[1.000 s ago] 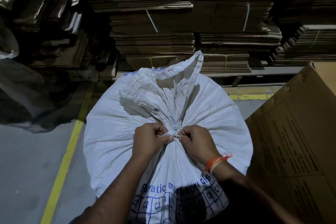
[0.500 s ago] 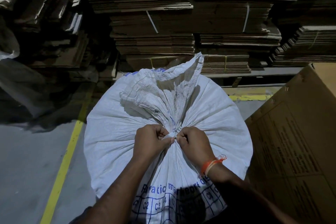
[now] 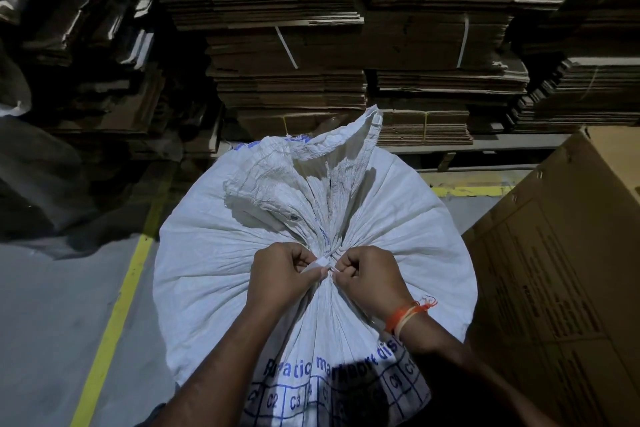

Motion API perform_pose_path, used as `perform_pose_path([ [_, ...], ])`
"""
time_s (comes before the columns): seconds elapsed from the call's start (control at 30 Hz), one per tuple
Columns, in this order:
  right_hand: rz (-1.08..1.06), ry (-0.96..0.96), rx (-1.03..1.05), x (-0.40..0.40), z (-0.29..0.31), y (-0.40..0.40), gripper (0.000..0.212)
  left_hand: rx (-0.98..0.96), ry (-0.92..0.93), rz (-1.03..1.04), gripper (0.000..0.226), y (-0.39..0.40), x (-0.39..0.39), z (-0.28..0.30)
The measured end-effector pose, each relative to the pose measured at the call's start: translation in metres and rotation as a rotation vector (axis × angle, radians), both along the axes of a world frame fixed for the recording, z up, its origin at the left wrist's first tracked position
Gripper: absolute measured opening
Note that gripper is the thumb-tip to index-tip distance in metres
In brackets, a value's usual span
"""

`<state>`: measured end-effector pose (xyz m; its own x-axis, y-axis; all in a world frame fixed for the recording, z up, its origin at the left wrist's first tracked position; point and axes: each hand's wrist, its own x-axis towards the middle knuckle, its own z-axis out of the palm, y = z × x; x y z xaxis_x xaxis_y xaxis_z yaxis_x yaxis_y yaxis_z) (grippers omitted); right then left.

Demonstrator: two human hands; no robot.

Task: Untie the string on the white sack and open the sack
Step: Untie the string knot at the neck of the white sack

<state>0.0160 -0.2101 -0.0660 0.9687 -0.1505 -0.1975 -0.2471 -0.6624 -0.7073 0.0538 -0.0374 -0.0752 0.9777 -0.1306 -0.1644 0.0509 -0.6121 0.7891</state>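
A bulging white sack [image 3: 214, 288] of woven plastic fills the lower centre of the frame, blue lettering and a grid of numbered boxes printed across its near face. Its cloth runs in tight pleats to a gathered neck at mid-frame, where a thin white string [image 3: 325, 262] binds it shut; above the knot the loose mouth of the sack fans up crumpled toward the upper centre.

Both forearms reach in from the bottom edge, meeting at that knot. The left hand [image 3: 278, 276] is curled into a fist with thumb and fingertips pinching a pale end of the string, knuckles upward. The right hand [image 3: 372, 276], likewise clenched, grips the string from the other side, the two hands almost touching with the knot between them. An orange thread band [image 3: 405, 314] circles the right wrist.

The sack stands on a grey floor [image 3: 41, 340] crossed by a yellow painted line [image 3: 114, 322] running up the lower left. A large brown carton [image 3: 561, 288] stands just beside the sack at the right edge. Beyond, across the whole upper frame, bundles of flattened cardboard [image 3: 287, 55] lie stacked high in dim light, some bound with white straps.
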Motion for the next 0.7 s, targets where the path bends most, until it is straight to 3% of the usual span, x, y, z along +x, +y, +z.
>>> perform_pose_path([
  [0.7, 0.007, 0.002, -0.064, 0.0005, 0.0051, 0.0057, 0.013, 0.069, -0.023, -0.001, 0.022, -0.0005, 0.0006, 0.0066],
])
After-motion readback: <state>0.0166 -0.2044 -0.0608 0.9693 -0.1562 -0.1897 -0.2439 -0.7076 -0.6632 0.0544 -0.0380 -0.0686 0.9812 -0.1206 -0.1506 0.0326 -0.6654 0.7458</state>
